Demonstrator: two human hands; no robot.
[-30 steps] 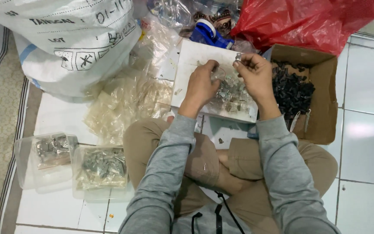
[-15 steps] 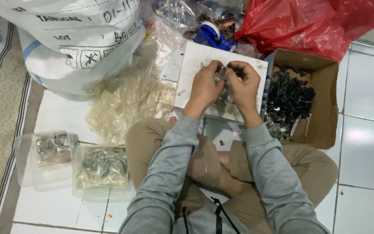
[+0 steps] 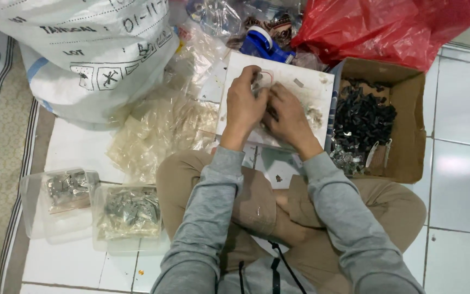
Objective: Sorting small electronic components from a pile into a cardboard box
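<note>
1. My left hand [image 3: 244, 106] is curled over the far part of the flat white rectangular board [image 3: 305, 81] in front of my crossed legs, its fingers pinched on a small clear plastic packet [image 3: 260, 80] with greyish bits inside.
2. My right hand [image 3: 288, 117] lies just right of the left one and touches it, its fingers bent inward toward the same packet; I cannot tell whether it actually grips the packet or only rests against it.
3. The packet sits near the far left part of the board, mostly covered by my fingers.
4. A small heap of grey metal pieces [image 3: 315, 115] lies on the board just right of my right hand.
5. To the right of the board stands an open brown cardboard box [image 3: 403, 114] with a pile of small black parts [image 3: 363, 117] inside.
6. Beyond the box lies a crumpled red plastic bag [image 3: 376, 27], and beyond the board a blue tape dispenser [image 3: 262, 46].
7. To the left of the board lies a loose heap of empty clear plastic bags [image 3: 159, 133], and far left of that a big white woven sack [image 3: 82, 49].
8. On the near left, 2 clear plastic tubs stand side by side on the white tiled floor [image 3: 458, 163]: the left tub [image 3: 33, 209] and the right tub [image 3: 107, 242], each holding filled packets of grey parts.
</note>
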